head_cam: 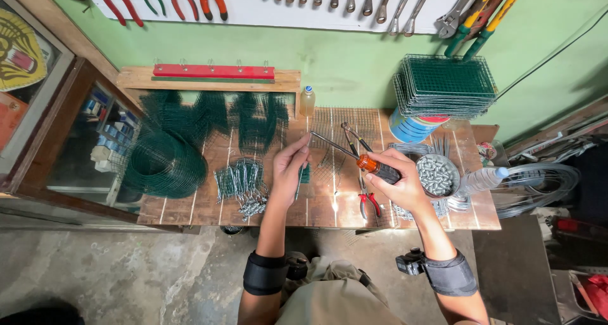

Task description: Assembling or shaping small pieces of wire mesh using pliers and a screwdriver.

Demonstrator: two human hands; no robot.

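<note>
Your right hand (396, 182) gripped an orange-handled screwdriver (351, 155); your left hand (290, 166) pinched a wire piece (299, 184). Finished hooks (242, 185) were piled left; mesh panels (446, 84) waited far right.

Wooden plank workbench (190, 211), mid-frame: green wire mesh roll (166, 163) at left, metal hook pile (242, 184) centre, red-handled pliers (369, 201), bowl of metal pieces (437, 175) at right.

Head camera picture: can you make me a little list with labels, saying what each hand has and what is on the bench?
Left hand: pinches a thin metal rod, pointing down
Right hand: grips a screwdriver with orange and black handle, shaft pointing left
Bench: wooden planks
Left of hands: pile of metal hooks, roll of green wire mesh
Right of hands: bowl of small metal pieces, plastic bottle
Between hands: red-handled pliers
</note>
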